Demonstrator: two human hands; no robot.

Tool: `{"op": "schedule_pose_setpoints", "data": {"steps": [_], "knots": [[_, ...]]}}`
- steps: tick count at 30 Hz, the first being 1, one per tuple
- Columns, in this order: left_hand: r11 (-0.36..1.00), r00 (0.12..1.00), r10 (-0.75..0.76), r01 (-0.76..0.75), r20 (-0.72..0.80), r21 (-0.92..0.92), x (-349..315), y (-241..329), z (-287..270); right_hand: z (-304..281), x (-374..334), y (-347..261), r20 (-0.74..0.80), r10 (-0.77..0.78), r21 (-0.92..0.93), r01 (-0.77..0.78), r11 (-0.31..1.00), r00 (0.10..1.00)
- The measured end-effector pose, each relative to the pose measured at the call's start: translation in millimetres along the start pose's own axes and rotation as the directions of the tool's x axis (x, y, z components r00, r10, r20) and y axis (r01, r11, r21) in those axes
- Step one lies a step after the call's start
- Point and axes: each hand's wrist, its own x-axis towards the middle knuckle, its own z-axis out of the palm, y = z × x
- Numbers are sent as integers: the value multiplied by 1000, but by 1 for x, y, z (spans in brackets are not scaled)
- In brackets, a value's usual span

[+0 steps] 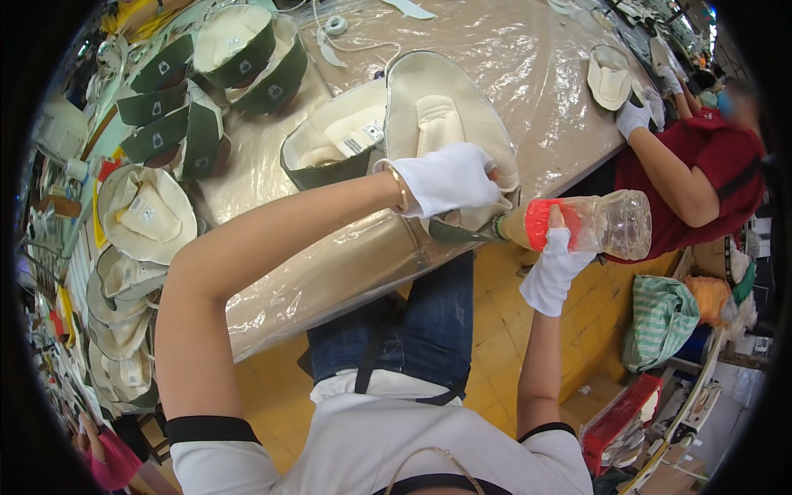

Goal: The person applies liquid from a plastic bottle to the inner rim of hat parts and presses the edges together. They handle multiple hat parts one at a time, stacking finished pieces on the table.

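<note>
My left hand (455,177), in a white glove with bare fingertips, is closed on the edge of a cream-lined, cup-shaped fabric piece (437,99) at the table's front edge. A green flap (458,233) of fabric hangs below that hand. In my right hand (557,264), also white-gloved, is a clear plastic bottle (623,224) with a red band round it. The bottle lies sideways, its narrow neck pointing left and meeting the green flap; whether anything comes out is too small to tell. Just left of the held piece sits another cream-lined green piece (318,144) with a white label inside.
Plastic sheeting covers the table (346,276). Stacked green-and-cream pieces (177,107) stand on the left, with more cream ones (124,330) below. A roll of white tape (336,25) lies at the back. At right, a person in a red shirt (693,177) works; bags (660,318) and a red crate (619,421) stand on the floor.
</note>
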Motion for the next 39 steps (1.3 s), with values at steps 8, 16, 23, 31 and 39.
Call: {"op": "schedule_pose_setpoints", "data": {"steps": [8,16,23,31,39], "knots": [[895,958,287,-270,7,355,-7,-1,12,-3,0,1,16,-3,0,3,1000,1000],[924,950,293,-252,-110,287,-20,0,27,-1,-4,-5,2,10,-5,-10,1000,1000],[857,894,442,-395,-77,331,-19,-14,17,6,-1,-14,20,45,-79,-43,996,999],[539,849,502,-159,-164,827,-21,-5,33,12,-2,-19,-9,-53,-80,52,995,999],[166,523,793,-679,312,715,-35,-18,-7,17,1,-21,18,-79,-72,80,994,997]]}}
